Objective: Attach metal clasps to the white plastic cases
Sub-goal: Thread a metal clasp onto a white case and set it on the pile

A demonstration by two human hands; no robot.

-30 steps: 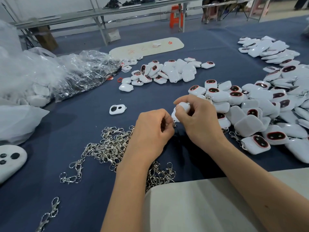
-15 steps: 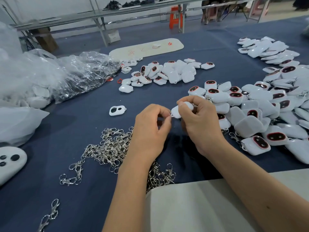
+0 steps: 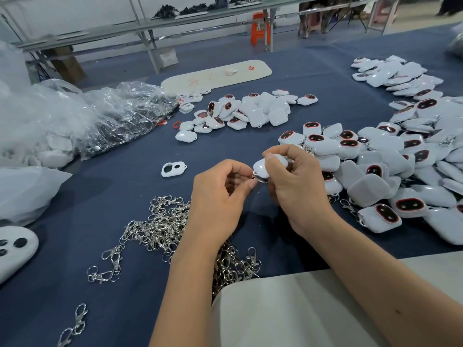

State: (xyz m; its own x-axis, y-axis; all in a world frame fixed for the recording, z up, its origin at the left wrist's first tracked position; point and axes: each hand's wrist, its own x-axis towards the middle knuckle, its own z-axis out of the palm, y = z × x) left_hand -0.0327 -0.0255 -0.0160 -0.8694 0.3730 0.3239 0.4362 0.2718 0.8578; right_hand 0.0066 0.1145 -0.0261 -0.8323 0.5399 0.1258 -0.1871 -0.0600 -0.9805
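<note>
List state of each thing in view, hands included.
Left hand: pinches small metal clasp at the case's edge.
Right hand: grips white plastic case, lifted off the table.
Heap of loose silver clasps: tangled on blue cloth.
Pile of white cases: lying flat, right side.
Clear plastic bag: crumpled, open.

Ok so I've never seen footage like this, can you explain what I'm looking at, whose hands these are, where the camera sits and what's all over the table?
There is no machine here: a person works with bare hands, filmed by a wide camera worn on their head that looks forward and down. The right hand grips a white case. The left hand pinches a small metal clasp at the case's lower edge, seemingly fitting it on. On the blue table, a heap of loose clasps lies near the left arm, and a big pile of cases lies to the right, a few with clasps showing. A smaller group of cases and crumpled plastic bags lie farther back.
</note>
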